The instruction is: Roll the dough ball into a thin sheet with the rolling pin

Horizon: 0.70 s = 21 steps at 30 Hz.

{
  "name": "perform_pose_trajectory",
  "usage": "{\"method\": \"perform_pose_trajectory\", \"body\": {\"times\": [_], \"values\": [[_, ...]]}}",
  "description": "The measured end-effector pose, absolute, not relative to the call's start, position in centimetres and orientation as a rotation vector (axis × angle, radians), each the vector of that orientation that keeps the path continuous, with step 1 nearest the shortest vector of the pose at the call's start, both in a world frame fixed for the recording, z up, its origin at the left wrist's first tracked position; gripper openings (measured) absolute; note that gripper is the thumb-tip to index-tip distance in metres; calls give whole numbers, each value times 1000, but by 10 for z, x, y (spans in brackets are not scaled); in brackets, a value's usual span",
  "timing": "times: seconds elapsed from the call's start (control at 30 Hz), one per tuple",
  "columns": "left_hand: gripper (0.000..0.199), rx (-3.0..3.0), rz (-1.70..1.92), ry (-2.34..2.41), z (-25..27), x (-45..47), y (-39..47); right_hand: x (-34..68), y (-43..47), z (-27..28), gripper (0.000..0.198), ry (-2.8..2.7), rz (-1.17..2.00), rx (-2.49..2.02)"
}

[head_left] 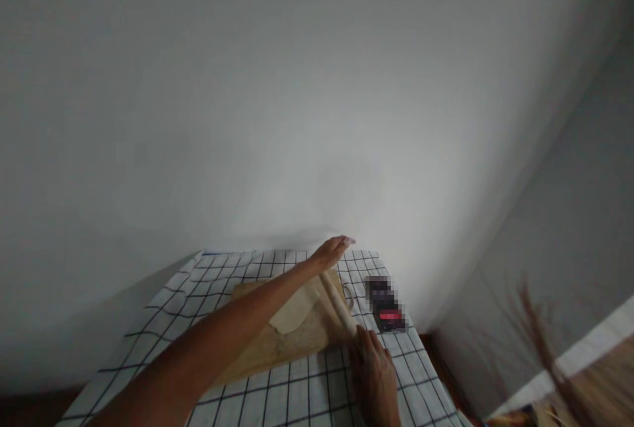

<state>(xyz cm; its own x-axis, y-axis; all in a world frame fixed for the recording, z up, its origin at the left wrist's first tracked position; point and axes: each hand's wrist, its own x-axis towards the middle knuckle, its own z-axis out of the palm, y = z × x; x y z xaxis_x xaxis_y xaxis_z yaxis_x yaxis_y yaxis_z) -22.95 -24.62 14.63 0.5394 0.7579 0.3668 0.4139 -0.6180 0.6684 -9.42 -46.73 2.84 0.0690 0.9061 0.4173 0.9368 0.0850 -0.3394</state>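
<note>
A light wooden rolling pin (339,304) lies slantwise over the right part of a wooden board (262,360). My left hand (333,253) is at its far end, fingers stretched out towards the wall and palm side hidden. Around the near end, my right hand (377,367) is closed, knuckles up, just off the board's right corner. A flat, pale sheet of dough (296,311) rests on the board left of the pin, partly covered by my left forearm.
The board sits on a table with a white, dark-checked cloth (277,395). A phone (386,305), blurred out, lies to the right. A cord loop (349,295) shows at the board's right edge. A pale wall (297,117) rises behind the table; dry reddish stalks (537,331) stand at the right.
</note>
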Motion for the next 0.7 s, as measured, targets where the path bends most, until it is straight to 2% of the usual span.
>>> {"method": "perform_pose_trajectory", "body": {"times": [0.13, 0.27, 0.43, 0.7], "values": [[48, 2495, 919, 1043, 151, -301, -287, -101, -473, 42, 27, -2005, 42, -1659], [45, 2706, 728, 1196, 110, -342, -336, -117, -479, 40, 31, -2079, 154, -1613], [48, 2814, 559, 1262, 67, -328, -333, -124, -485, 34, 32, -1986, 290, -1582], [45, 2653, 566, 1020, 74, -284, -281, -126, -484, 30, 39, -1900, 260, -1744]]}}
